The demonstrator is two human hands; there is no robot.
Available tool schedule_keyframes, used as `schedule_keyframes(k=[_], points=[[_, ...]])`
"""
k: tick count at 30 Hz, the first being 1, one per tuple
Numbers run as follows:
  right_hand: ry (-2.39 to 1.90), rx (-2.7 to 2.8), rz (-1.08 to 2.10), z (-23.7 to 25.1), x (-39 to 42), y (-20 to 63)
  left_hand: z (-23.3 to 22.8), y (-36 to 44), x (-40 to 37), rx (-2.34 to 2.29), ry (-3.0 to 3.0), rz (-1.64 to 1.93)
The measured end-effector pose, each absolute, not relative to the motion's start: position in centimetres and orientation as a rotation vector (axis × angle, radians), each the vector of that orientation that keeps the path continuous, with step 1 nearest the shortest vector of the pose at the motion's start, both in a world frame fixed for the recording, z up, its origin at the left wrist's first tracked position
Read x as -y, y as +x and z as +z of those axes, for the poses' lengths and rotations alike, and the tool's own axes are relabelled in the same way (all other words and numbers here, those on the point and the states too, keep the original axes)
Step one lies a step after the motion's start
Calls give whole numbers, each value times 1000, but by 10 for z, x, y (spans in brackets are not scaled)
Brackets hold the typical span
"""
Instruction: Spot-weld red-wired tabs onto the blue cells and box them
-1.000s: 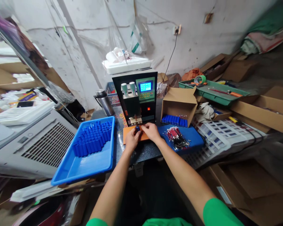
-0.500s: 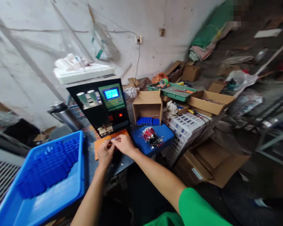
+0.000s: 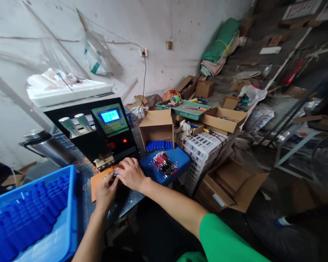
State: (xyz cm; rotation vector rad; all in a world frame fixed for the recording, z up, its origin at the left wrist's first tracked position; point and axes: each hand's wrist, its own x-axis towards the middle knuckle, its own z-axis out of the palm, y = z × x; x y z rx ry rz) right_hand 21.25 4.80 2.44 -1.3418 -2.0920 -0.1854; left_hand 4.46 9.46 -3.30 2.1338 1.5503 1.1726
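Observation:
My left hand [image 3: 106,189] and my right hand [image 3: 131,174] meet over an orange board [image 3: 94,187] in front of a black spot welder [image 3: 117,136] with a lit blue display. Between the fingertips of both hands shows a small piece of a blue battery cell [image 3: 116,173], most of it hidden by the fingers. Both hands are closed around it, just below the welder's metal electrode holder [image 3: 104,160]. Right of the hands, a pile of red and black wire leads [image 3: 164,163] lies on a blue pad [image 3: 146,163].
A blue tub [image 3: 72,211] with rows of blue cells stands at left. Behind the leads, an open carton [image 3: 157,125] holds several blue cells with wires. A steel flask [image 3: 50,147] stands left of the welder. White crates [image 3: 199,145] and another open carton [image 3: 235,185] are at right.
The camera view has swung right, so the scene sits further left. Both hands stay together at the welder, and my right hand now lies flatter over the blue cell.

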Motion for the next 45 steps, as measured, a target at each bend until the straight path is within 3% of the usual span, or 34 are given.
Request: schedule_keyframes(k=[9, 17, 28, 45], points=[[-1197, 2241, -289, 25, -58, 220, -35, 43, -95, -1488, 2174, 1115], [-1197, 2180, -163, 9, -66, 230, -35, 44, -91, -1503, 2131, 1095], [-1623, 1463, -216, -41, -98, 401, -27, 51, -81, -1614, 2059, 1088], [-2133, 1764, -205, -49, -119, 401, -28, 49, -79, -1603, 2096, 1069]])
